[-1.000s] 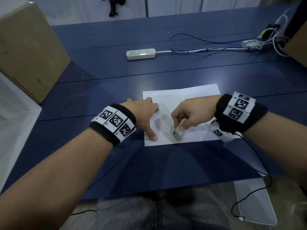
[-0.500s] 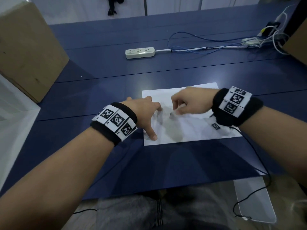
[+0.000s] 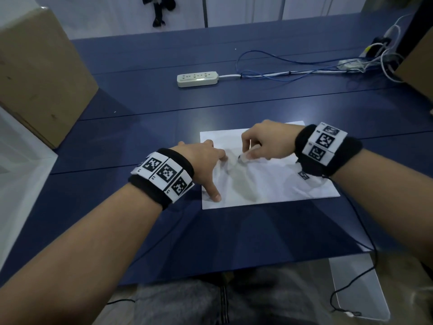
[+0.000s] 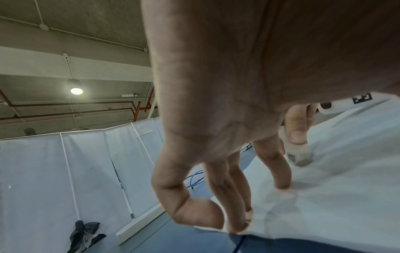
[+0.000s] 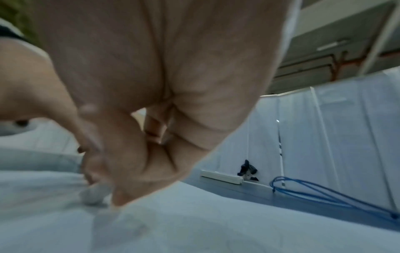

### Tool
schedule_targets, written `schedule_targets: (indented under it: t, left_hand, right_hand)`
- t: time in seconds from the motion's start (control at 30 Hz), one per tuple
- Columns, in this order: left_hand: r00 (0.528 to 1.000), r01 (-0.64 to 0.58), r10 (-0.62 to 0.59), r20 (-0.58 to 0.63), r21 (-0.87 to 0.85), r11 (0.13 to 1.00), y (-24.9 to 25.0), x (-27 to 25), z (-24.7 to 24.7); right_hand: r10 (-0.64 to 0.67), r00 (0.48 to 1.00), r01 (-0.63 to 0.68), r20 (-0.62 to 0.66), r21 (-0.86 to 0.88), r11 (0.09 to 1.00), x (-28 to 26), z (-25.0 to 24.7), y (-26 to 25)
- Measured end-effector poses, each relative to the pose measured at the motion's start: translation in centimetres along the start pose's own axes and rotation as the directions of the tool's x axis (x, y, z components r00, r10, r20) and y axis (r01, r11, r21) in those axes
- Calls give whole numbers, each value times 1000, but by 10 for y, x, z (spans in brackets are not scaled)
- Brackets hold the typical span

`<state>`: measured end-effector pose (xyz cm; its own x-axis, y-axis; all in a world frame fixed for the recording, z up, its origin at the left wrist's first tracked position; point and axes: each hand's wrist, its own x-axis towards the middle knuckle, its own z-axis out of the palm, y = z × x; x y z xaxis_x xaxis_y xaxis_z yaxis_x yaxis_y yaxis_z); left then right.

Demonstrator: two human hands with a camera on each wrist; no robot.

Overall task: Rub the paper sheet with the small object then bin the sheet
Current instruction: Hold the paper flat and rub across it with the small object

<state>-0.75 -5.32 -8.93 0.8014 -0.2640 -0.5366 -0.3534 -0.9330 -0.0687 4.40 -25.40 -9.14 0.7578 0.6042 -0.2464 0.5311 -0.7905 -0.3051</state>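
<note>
A white paper sheet (image 3: 269, 181) lies on the blue table, slightly wrinkled near its left side. My left hand (image 3: 206, 165) rests on the sheet's left edge with spread fingers, fingertips (image 4: 281, 184) pressing the paper (image 4: 346, 179). My right hand (image 3: 264, 144) pinches a small whitish eraser-like object (image 3: 243, 157) whose smudged tip touches the sheet's upper middle. The left wrist view shows that object (image 4: 299, 155) under a thumb. In the blurred right wrist view, its pale tip (image 5: 93, 196) meets the paper (image 5: 216, 222) below my curled fingers.
A white power strip (image 3: 197, 78) and blue and white cables (image 3: 281, 69) lie farther back on the table (image 3: 140, 127). Cardboard boxes stand at the far left (image 3: 35, 73) and far right (image 3: 419, 64). A white bin edge (image 3: 18, 160) sits left of the table.
My right hand has carried the small object from the sheet's near middle up toward its far side, rubbing along the paper. The left hand has stayed pressed on the left edge.
</note>
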Motion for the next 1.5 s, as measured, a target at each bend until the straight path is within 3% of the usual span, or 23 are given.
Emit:
schedule_targets:
  t: [0.07,0.17,0.2,0.37,0.43,0.5,0.57,0.6,0.67,0.73,0.83,0.9,1.0,1.07,1.13,1.2,1.27,1.33,1.4,1.43,1.5]
  left_hand:
    - [1000,3,-4,-19,-13,1000,1,0,1]
    - [999,-3,2,-46,-10,1000,3,2,3]
    - [999,-3,3,-47,-7,1000,4,2,2]
    - [999,3,-4,-50,-18,1000,6,2,0]
    - [999,1,-2,-53,-20,1000,5,3,1]
    - [998,0,-1,-58,-14,1000,5,3,3]
    - [998,0,0,-57,-2,1000,5,3,3]
    - [999,1,-1,-52,-1,1000,5,3,3]
    - [999,3,-3,-49,-2,1000,6,3,3]
    - [999,6,-6,-47,-5,1000,6,3,2]
    - [999,8,-8,-42,-3,1000,6,3,2]
    - [999,6,-6,-45,-1,1000,6,4,2]
    - [999,3,-3,-43,2,1000,5,4,2]
    - [999,3,-3,-40,7,1000,6,3,1]
    - [999,6,-6,-42,1,1000,6,3,1]
    - [999,10,-11,-42,-9,1000,7,3,2]
    - [999,11,-12,-51,-6,1000,6,2,3]
    - [999,9,-10,-54,-5,1000,6,3,3]
    - [999,7,-7,-47,-5,1000,5,3,3]
    - [999,6,-6,-46,-4,1000,6,3,3]
    - [999,8,-8,-46,-5,1000,6,3,2]
  right_hand:
    - [-52,996,51,73,19,999,-11,5,-5]
    - [-104,949,71,296,122,990,-28,13,-17]
    - [-109,946,75,307,121,990,-28,14,-17]
    - [60,997,-62,43,27,998,-6,-1,-4]
    - [39,999,-39,10,-3,999,-8,0,-1]
    - [-29,989,24,144,33,999,-18,5,-5]
    - [-84,936,38,343,137,990,-27,12,-13]
    - [-103,920,47,379,154,987,-28,13,-14]
    - [-88,951,59,297,104,993,-21,10,-11]
    - [9,991,-15,136,43,999,-8,2,-4]
    - [56,998,-57,-32,-23,998,-6,0,3]
    - [-15,997,14,71,15,1000,-17,5,-1]
    - [-91,942,50,323,132,990,-31,11,-12]
    - [-81,959,58,272,92,994,-23,8,-11]
    - [-6,995,4,95,26,1000,-9,2,-5]
    - [36,998,-38,-45,-26,999,-2,-3,1]
    - [-1,1000,1,-3,8,1000,-6,-1,3]
    - [-54,977,32,208,105,994,-19,4,-4]
    - [-94,920,30,380,171,985,-28,11,-11]
    - [-98,921,39,377,159,986,-30,11,-13]
    - [-57,969,35,239,94,995,-20,7,-10]
